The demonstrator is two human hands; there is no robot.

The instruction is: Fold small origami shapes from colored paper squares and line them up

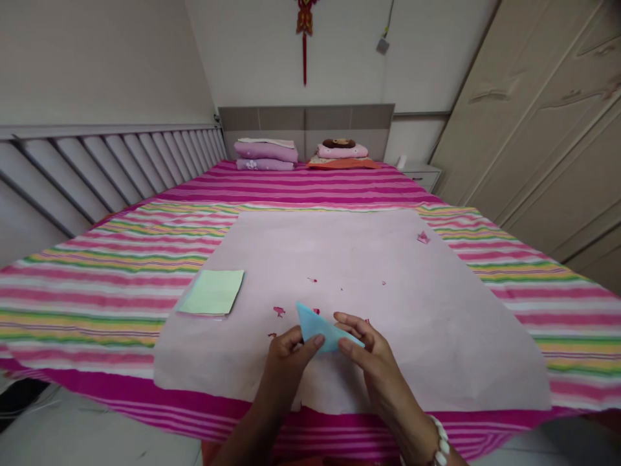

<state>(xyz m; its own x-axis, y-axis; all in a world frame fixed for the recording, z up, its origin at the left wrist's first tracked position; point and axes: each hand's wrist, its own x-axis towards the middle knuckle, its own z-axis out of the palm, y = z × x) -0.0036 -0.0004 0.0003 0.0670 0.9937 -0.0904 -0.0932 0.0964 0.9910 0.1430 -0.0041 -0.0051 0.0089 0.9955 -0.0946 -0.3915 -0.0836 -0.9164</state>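
Just above the near part of a large white sheet (436,336), a piece of blue paper (317,327) folded into a triangle is held up between my two hands. My left hand (291,356) pinches its lower left side, thumb in front and fingers behind. The right corner sits between the thumb and fingers of my right hand (369,349), which wears a white beaded bracelet at the wrist. Behind the paper, parts of my fingers are hidden. Small red paper scraps (279,311) lie on the sheet around the blue paper.
To the left lies a stack of square paper (213,291), light green on top. A small pink paper piece (424,237) rests at the sheet's far right. Striped bedding (524,285) surrounds the sheet. Folded purple bedding (266,154) is by the headboard; a railing (121,165) runs along the left.
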